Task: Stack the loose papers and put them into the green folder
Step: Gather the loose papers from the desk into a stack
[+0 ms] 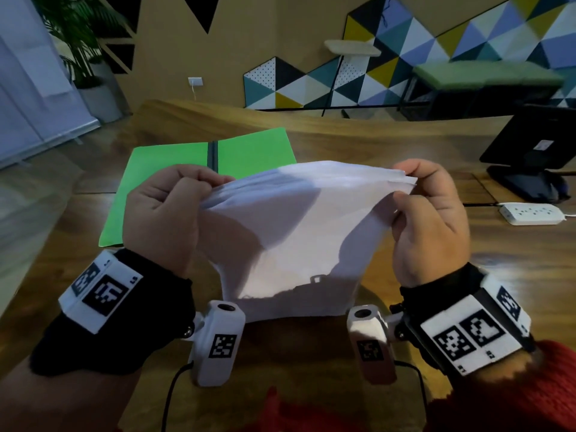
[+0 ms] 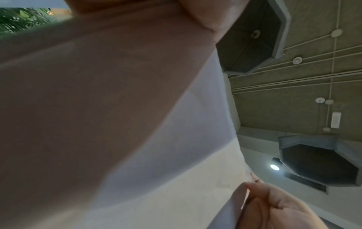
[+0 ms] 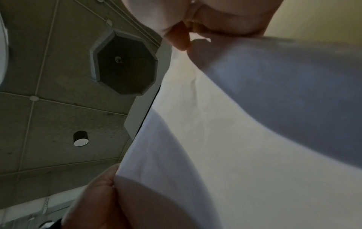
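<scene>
Above the tabletop [image 1: 467,269], we hold the papers [image 1: 296,232] upright.
Our left hand [image 1: 162,213] and right hand [image 1: 433,219] pinch their top corners; the green folder [image 1: 199,169] lies open behind.

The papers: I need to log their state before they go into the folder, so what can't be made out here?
- Sheet count: in the head view the papers bunch together between the left hand and right hand.
- Any print: blurred and shadowed in both wrist views.
- Green folder: near edge hidden behind papers and left hand.
- Table under the papers: covered.
</scene>
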`<action>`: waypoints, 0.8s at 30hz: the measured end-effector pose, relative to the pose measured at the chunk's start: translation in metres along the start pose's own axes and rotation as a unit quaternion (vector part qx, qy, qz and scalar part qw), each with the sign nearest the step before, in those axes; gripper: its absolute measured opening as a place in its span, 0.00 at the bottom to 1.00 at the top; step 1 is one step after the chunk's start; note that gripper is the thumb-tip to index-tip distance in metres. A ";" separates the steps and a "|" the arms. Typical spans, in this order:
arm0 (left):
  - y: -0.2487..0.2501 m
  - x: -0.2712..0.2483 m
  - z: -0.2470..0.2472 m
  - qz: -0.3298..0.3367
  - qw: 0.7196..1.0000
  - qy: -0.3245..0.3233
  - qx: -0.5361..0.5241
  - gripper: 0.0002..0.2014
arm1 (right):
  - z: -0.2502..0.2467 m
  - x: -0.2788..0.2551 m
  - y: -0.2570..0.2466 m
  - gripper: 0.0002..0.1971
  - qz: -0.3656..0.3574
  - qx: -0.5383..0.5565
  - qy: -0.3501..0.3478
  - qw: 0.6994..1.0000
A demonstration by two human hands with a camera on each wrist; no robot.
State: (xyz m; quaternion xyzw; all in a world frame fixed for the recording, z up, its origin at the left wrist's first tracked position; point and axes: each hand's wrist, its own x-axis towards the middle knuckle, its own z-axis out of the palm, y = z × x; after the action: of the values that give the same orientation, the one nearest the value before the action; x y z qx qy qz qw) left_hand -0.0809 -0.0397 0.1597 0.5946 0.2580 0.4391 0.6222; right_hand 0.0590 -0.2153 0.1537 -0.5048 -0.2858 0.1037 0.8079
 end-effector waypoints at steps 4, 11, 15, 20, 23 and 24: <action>-0.001 -0.002 -0.009 0.025 0.992 -0.126 0.003 0.18 | 0.001 0.002 0.002 0.15 -0.037 -0.072 -0.044 0.996; -0.002 -0.004 -0.011 0.075 0.969 -0.235 0.032 0.36 | -0.002 0.002 0.008 0.17 -0.089 -0.198 -0.011 0.976; -0.011 -0.003 -0.021 0.075 0.970 -0.229 0.028 0.40 | -0.004 0.004 0.002 0.19 -0.085 -0.170 0.013 0.982; -0.023 -0.015 -0.005 -0.065 0.976 -0.028 0.205 0.11 | -0.003 0.005 -0.009 0.17 -0.091 -0.252 0.020 0.963; -0.023 -0.015 0.007 -0.034 0.972 -0.007 0.232 0.09 | 0.005 0.006 -0.019 0.22 -0.168 -0.552 0.011 0.817; -0.019 -0.017 0.010 0.020 0.967 -0.034 0.253 0.09 | 0.010 0.007 -0.025 0.27 -0.204 -0.608 -0.003 0.767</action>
State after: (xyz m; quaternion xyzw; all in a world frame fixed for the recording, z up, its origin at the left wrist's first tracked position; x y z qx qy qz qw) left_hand -0.0758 -0.0574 0.1400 0.7523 0.3276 0.3514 0.4508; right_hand 0.0558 -0.2160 0.1814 -0.8202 -0.3874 -0.2577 0.3328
